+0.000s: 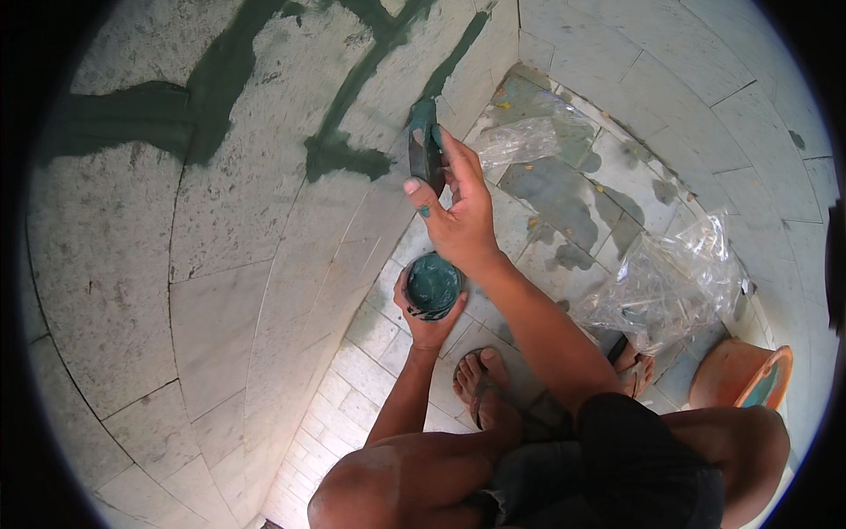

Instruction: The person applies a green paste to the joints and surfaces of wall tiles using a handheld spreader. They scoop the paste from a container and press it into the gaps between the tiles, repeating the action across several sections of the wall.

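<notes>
My left hand (429, 330) is wrapped round a small round tub (430, 313) from below. Thick dark green paste (434, 280) lies inside it, and some is smeared on its outside. Up against the tiled wall, my right hand (465, 212) grips a flat, dark scraper (420, 160) between thumb and fingers. Green paste coats the scraper's upper end, which is at the lower end of a green stripe (454, 63). A green smear marks my right thumb. More wide green bands (216, 88) run along the joints of the wall (291, 97) to the left.
Crumpled clear plastic (679, 282) lies on the tiled floor to the right, with another clear sheet (520, 141) in the far corner. An orange-brown bucket (727, 375) lies tipped beside my right foot. Wet grey patches (555, 203) mark the floor. A second tiled wall (705, 97) rises at the right.
</notes>
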Tool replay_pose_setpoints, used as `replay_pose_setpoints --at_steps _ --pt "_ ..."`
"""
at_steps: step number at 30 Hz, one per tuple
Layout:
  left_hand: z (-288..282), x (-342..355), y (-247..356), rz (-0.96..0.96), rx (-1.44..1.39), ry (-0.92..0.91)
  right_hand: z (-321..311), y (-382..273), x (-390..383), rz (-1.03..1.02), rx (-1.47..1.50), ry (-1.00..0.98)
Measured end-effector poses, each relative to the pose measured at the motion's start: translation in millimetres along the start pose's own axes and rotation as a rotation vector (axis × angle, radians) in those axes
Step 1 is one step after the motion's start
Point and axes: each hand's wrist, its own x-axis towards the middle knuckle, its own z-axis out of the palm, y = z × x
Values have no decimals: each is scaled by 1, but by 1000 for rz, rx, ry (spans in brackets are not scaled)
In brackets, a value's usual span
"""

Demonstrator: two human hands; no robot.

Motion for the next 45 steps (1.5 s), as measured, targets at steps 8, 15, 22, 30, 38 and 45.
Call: replay_pose_setpoints --at_steps 8,15,22,30,38,45 --pt "1 -4 -9 -29 -33 0 -15 4 -28 -78 -131 -257" --pt "-1 -1 -2 31 106 -10 -34 -2 24 -76 -114 -74" --pt "1 -3 -4 -2 92 -10 -28 2 -14 -69 -164 -335" --pt "-1 -1 -2 15 114 -16 -49 2 38 -29 55 -65" --pt "0 -2 -4 43 124 -22 -38 0 19 -33 -143 -215" --pt "1 -1 -5 37 143 -19 -46 -11 1 167 81 -405"
